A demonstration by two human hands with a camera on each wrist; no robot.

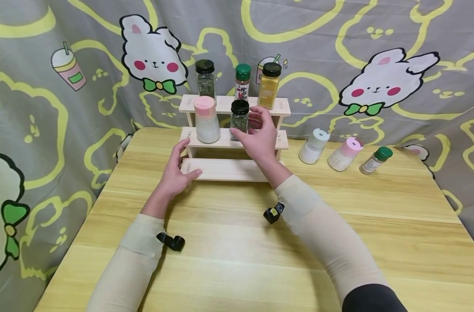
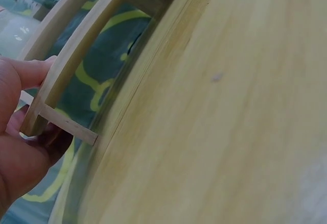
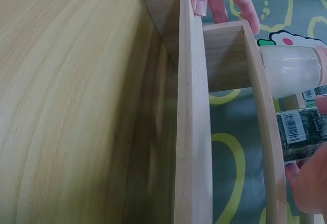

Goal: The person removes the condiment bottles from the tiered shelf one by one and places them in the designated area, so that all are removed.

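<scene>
Wooden rack (image 1: 227, 171) near back edge of tabletop (image 1: 221, 277)

Left hand (image 1: 174, 175) grips its left end. Pink-capped jar (image 1: 207, 125) stands near left edge of the middle shelf (image 1: 225, 135); further right there, upright black-capped jar (image 1: 240, 118) is held between right hand's (image 1: 262, 138) thumb and fingers.

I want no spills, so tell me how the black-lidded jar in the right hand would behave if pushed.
The black-lidded jar is taller than wide, so a high push might tip it. Its clear wall looks stiff, perhaps slippery. Seemingly flat sides should resist rolling.
</scene>
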